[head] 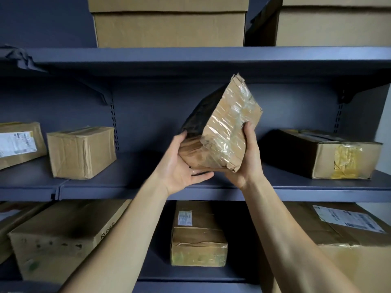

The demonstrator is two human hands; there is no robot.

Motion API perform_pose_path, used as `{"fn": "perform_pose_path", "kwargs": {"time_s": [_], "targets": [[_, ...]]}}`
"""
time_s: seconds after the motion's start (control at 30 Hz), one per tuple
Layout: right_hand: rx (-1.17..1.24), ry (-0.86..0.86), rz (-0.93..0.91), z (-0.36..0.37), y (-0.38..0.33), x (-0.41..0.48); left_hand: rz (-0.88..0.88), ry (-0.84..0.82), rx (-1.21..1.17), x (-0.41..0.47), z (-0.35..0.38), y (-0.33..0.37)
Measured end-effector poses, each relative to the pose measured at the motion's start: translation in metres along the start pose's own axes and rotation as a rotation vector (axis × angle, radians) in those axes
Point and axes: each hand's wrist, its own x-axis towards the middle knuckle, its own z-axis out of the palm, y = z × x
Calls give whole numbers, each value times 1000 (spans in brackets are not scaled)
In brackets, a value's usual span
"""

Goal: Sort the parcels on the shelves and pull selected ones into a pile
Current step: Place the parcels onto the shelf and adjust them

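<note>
The shelf (137,172) is dark blue. A small box (81,152) sits left of the left hand (184,166), a long box (330,155) right of the right hand (247,163). Both hands hold the parcel (224,134) up between them, tilted, off the shelf. It is brown and crumpled, with shiny tape. Its dark back is hard to see.

**Tan, Black and Slate Blue**

The crumpled tan cardboard parcel (226,132) is banded with glossy clear tape that glints pale, and its far side is black. The shelving unit (190,58) is slate blue all over. A long brown cardboard box (325,159) on the right has a yellow tape patch. White labels with dark print mark the flat brown parcel (19,142) at far left and the narrow brown box (196,235) below, whose front face is yellowish green.
</note>
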Motion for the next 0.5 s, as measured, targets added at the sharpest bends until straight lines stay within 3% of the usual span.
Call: {"fn": "perform_pose_path", "kwargs": {"time_s": [0.17,0.33,0.5], "targets": [[-387,291,9,-9,1,22,178,149,-11,5,1,-9],[-528,113,49,-13,3,21,371,247,1,12,5,-16],[-518,-22,-33,-7,6,11,421,180,30,19,-2,-21]]}}
